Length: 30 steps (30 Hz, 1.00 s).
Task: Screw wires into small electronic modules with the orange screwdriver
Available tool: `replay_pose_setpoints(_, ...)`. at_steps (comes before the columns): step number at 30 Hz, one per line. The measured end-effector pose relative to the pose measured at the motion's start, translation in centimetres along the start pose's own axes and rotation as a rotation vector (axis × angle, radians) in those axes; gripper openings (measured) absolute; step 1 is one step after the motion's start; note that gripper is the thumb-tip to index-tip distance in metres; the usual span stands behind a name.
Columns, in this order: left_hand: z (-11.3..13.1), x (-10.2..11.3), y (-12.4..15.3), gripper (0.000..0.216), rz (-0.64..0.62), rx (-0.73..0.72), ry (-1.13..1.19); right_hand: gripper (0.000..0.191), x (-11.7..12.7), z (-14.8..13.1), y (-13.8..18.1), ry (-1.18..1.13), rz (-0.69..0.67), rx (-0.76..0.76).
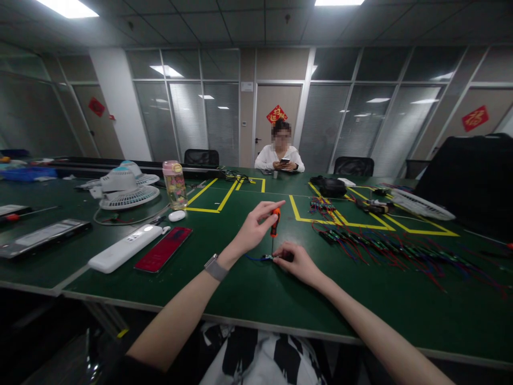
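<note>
An orange and black screwdriver (274,224) stands upright over the green table. My left hand (256,227) grips its handle between thumb and fingers, with a finger stretched over the top. The thin shaft points down to a small circuit board (267,258) with a blue wire running off to the left. Low on the table beside the shaft, my right hand (295,261) is closed, its thumb and fingertips pinching the board's right end. The exact contact of the screwdriver tip is too small to make out.
Several wired boards (385,248) lie to the right on the green table (240,299). A red phone (164,249), a white power strip (126,248), a bottle (175,184) and a white fan (128,187) are on the left. A person (280,152) sits opposite with a phone.
</note>
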<state>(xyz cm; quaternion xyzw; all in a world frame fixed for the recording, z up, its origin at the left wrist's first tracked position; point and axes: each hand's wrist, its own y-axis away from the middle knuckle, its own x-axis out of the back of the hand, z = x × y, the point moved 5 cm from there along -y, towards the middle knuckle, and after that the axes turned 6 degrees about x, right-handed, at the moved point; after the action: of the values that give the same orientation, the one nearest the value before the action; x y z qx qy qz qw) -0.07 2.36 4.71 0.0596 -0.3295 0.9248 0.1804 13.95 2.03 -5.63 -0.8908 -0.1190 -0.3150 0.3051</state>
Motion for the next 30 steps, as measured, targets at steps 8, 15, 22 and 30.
replay_pose_setpoints(8,0.14,0.67,0.13,0.027,0.149,-0.031,-0.175,0.005,-0.04,-0.15,-0.14,0.034,-0.011,-0.012)
replay_pose_setpoints(15,-0.58,-0.05,-0.07,0.036,-0.011,0.071,0.097,0.009,-0.04,-0.71,-0.16,0.076,-0.023,-0.005)
replay_pose_setpoints(22,-0.42,0.11,-0.11,0.034,0.012,0.045,0.070,0.007,-0.14,-0.54,-0.08,0.096,-0.024,0.004)
replay_pose_setpoints(30,-0.07,0.49,0.07,0.030,0.120,-0.006,-0.119,0.007,-0.12,-0.37,0.01,0.082,-0.020,-0.001)
